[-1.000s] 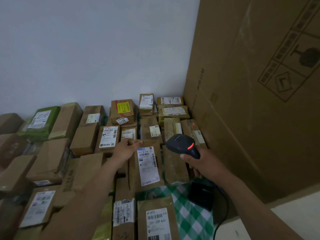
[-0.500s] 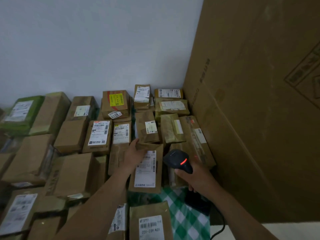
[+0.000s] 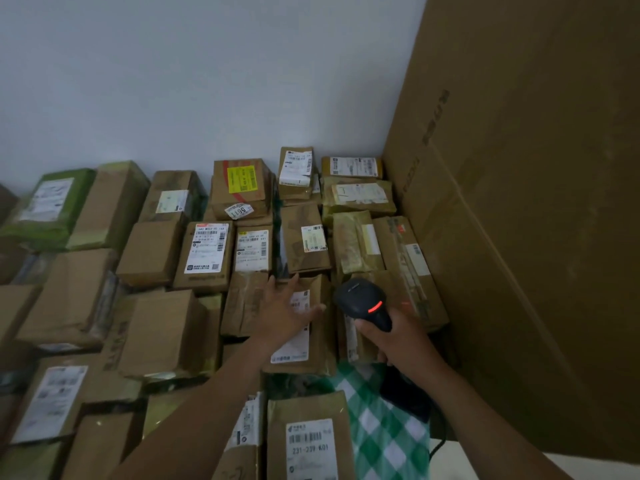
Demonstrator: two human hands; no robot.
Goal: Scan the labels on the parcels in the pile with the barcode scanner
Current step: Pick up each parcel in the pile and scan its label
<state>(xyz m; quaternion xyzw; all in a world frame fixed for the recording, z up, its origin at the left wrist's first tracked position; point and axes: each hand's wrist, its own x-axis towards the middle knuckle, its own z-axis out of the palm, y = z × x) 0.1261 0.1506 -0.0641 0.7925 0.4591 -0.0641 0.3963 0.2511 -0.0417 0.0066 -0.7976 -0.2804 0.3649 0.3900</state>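
Many parcels (image 3: 207,252), tall carton (image 3: 519,237) beside, checked cloth (image 3: 381,438)

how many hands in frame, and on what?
2. Left hand is open over a mid-pile parcel, covering part of its label. Right hand grips the scanner just right of it. None hidden.

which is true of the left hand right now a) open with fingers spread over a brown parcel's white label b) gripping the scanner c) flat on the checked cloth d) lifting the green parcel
a: the left hand is open, fingers spread over the white label of the brown parcel; the right hand grips the barcode scanner.
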